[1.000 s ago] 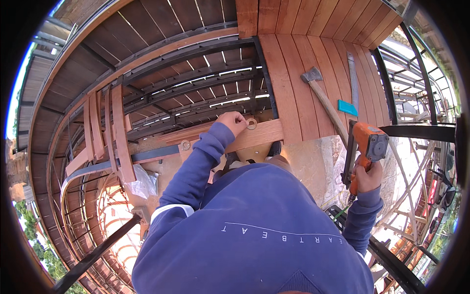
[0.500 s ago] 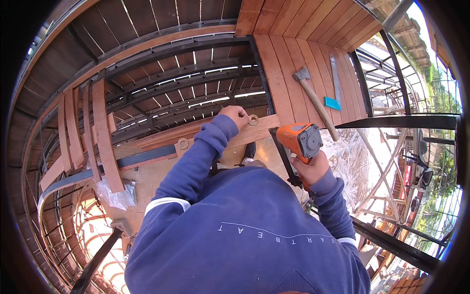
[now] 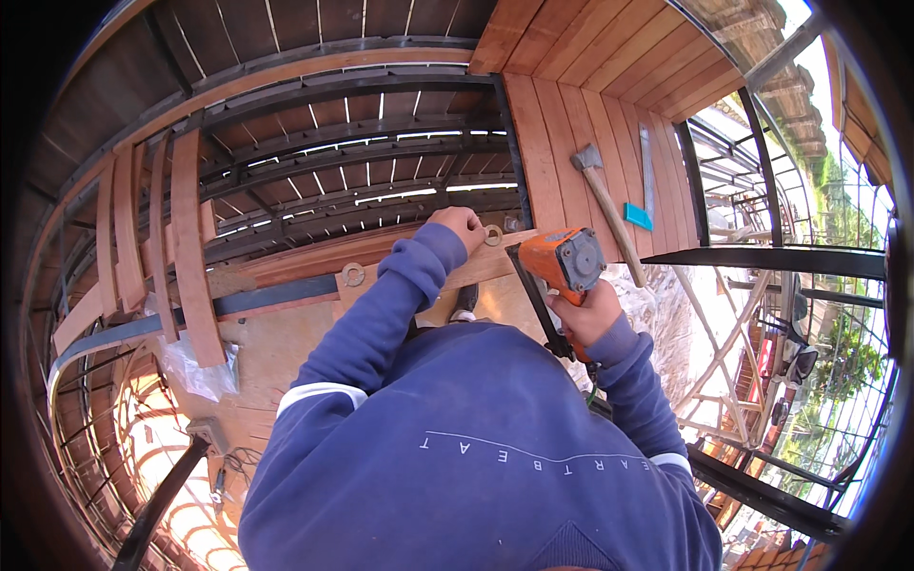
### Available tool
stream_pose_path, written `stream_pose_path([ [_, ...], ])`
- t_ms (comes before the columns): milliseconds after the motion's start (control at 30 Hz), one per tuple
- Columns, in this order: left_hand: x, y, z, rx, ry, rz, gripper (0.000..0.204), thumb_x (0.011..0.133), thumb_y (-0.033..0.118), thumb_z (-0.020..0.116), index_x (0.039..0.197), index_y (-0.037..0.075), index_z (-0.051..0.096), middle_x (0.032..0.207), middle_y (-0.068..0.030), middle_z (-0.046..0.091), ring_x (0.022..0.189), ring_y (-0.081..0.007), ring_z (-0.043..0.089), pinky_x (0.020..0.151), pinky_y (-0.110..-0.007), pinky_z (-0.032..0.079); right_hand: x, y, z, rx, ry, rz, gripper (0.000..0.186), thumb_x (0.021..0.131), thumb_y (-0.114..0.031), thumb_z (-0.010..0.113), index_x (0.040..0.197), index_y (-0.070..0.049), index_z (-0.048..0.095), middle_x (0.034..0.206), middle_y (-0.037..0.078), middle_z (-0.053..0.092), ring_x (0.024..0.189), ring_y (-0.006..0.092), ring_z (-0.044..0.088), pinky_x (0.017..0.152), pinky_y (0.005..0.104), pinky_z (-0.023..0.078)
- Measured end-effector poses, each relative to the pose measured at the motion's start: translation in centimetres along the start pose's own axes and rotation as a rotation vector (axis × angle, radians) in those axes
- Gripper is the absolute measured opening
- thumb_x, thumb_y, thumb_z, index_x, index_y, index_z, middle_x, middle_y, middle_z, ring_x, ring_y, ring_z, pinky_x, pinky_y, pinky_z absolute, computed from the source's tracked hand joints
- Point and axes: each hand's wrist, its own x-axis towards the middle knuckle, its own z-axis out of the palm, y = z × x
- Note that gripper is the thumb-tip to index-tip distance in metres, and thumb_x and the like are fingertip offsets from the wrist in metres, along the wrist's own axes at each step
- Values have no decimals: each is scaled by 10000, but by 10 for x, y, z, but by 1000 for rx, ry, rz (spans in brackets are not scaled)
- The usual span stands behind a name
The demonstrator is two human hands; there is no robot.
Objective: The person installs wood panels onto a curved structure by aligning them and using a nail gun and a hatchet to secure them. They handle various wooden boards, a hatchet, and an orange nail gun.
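Observation:
My right hand (image 3: 588, 317) is closed round the grip of an orange and black nail gun (image 3: 556, 257). Its dark nose end comes close to the right part of a light wooden board (image 3: 486, 265); whether they touch, I cannot tell. On the far edge of that board rests my left hand (image 3: 461, 226), its fingers curled and pressed against the wood, partly hidden. Just right of those fingers a tan ring (image 3: 493, 235) lies on the board. A second ring (image 3: 353, 275) lies farther left, beside my left sleeve.
A hatchet (image 3: 609, 205) and a try square (image 3: 644, 190) with a turquoise handle lie on the plank seat (image 3: 547, 143). Loose wooden strips (image 3: 190, 243) lean across the frame at left, near a clear plastic bag (image 3: 202, 366). A black metal bar (image 3: 762, 257) crosses at right.
My right hand has brought the nail gun left, closer to the board and my left hand. My left hand keeps its place on the board. The view has shifted slightly.

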Motion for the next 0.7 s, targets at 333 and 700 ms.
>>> stream_pose_path([
  [333, 4, -7, 5, 8, 34, 37, 256, 834, 293, 702, 850, 39, 726, 830, -151, 718, 803, -318, 691, 770, -402, 540, 11, -20, -5, 60, -61, 131, 181, 872, -123, 704, 799, 19, 618, 535, 30, 559, 432, 127, 553, 424, 292, 431],
  [700, 0, 1, 0, -26, -6, -19, 262, 841, 284, 693, 874, 25, 720, 823, -147, 719, 786, -303, 693, 768, -386, 542, 17, -17, -5, 26, -64, 121, 183, 872, -128, 701, 796, 19, 621, 531, 33, 561, 433, 126, 553, 426, 292, 435],
])
